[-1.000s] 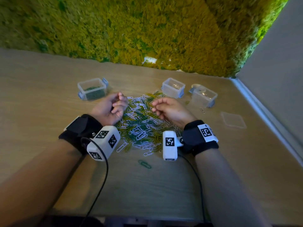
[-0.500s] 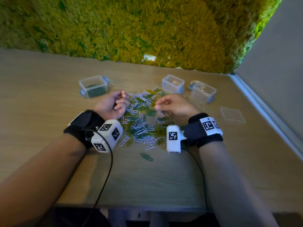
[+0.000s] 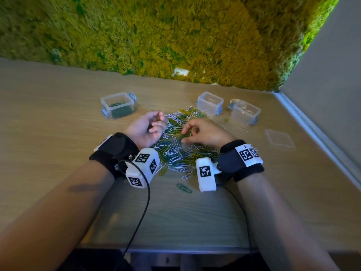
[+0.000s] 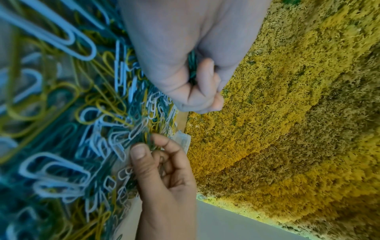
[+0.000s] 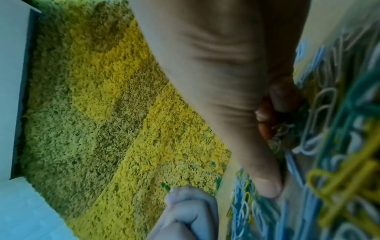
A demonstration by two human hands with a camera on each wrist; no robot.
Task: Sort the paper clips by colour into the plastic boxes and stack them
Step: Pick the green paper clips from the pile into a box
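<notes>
Bare forearms, each with a black wrist strap (image 3: pixel 115 148) carrying a white camera housing (image 3: pixel 142 169) printed with black square markers. Right strap (image 3: pixel 240 160) bears a white marker band; a black cable (image 3: pixel 140 216) trails from each housing.

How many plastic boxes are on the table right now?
3. One with green clips inside sits far left; one stands beyond the pile, centre-right; one is further right. A loose lid lies flat near the right edge. None seems hidden.
</notes>
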